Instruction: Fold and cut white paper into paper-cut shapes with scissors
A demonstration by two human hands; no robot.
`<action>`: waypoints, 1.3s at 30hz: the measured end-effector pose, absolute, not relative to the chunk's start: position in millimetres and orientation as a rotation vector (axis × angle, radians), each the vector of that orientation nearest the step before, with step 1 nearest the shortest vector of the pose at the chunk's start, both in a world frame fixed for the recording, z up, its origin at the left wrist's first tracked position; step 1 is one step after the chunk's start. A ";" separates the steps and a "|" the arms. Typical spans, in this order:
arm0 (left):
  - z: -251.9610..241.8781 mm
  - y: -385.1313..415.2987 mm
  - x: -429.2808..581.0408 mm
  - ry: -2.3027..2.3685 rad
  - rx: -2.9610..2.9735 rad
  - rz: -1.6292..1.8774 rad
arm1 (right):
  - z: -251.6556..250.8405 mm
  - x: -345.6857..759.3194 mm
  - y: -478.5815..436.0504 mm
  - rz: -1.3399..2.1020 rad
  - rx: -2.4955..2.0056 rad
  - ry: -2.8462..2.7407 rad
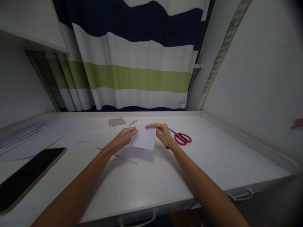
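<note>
A square of white paper (144, 138) is held up above the desk between my two hands. My left hand (126, 136) pinches its left edge, thumb on the near face. On the upper right edge is my right hand (163, 131), its index finger laid along the paper and the other fingers behind it. More white paper (129, 155) lies on the desk below. Red-handled scissors (182, 138) rest just right of my right hand. A yellow and black tool (166, 146) is mostly hidden behind that hand and wrist.
A black phone (28, 176) lies at the left front. Paper sheets (28, 138) and small scraps (80, 141) are at the left. Toward the back are a beige card (116, 122) and a thin dark stick (133, 122). A striped curtain (137, 78) hangs behind the desk (142, 189).
</note>
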State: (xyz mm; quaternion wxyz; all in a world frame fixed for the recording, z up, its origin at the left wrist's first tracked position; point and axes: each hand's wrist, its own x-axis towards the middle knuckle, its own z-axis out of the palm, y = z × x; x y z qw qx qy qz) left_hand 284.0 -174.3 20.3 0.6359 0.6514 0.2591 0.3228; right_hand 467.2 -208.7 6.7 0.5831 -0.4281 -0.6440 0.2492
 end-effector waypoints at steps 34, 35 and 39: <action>25.9 -173.7 278.7 0.705 2.112 0.733 | 18.5 465.7 -221.7 0.359 -1.082 -1.674; 25.7 -174.4 279.8 0.717 2.075 0.756 | 18.8 465.8 -221.3 0.380 -1.075 -1.642; 24.3 -176.8 283.6 0.758 1.854 0.890 | 21.6 464.3 -222.2 0.487 -1.039 -1.546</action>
